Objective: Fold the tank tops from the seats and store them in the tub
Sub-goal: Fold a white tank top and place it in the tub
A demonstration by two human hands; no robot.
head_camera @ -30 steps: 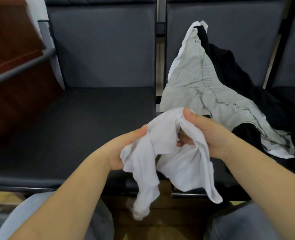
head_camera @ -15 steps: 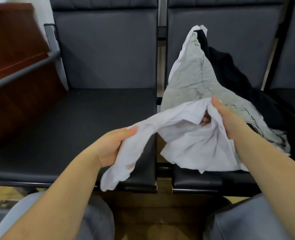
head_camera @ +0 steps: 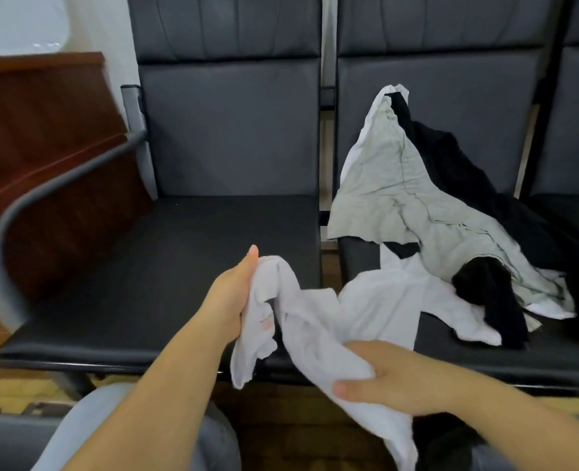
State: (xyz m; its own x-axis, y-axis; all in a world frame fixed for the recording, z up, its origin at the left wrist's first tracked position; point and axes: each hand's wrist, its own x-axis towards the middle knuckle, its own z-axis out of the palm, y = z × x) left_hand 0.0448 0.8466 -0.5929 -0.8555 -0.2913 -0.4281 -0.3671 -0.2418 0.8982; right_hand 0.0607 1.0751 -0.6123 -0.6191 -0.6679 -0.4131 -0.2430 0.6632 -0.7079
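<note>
Before you stand the dark seats [head_camera: 227, 253], the right one heaped with a grey tank top [head_camera: 397, 185] and black tank top [head_camera: 492, 294]. Your white tank top [head_camera: 359, 300] stretches across the seat fronts. Your right hand [head_camera: 400, 382] curls its fingers round one bunched end; your left hand [head_camera: 230, 300] grips the other.

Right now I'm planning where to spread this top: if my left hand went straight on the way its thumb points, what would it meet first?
Probably the bare black cushion of the left seat, then its backrest. The left hand holds the white top; depth is hard to judge.
</note>
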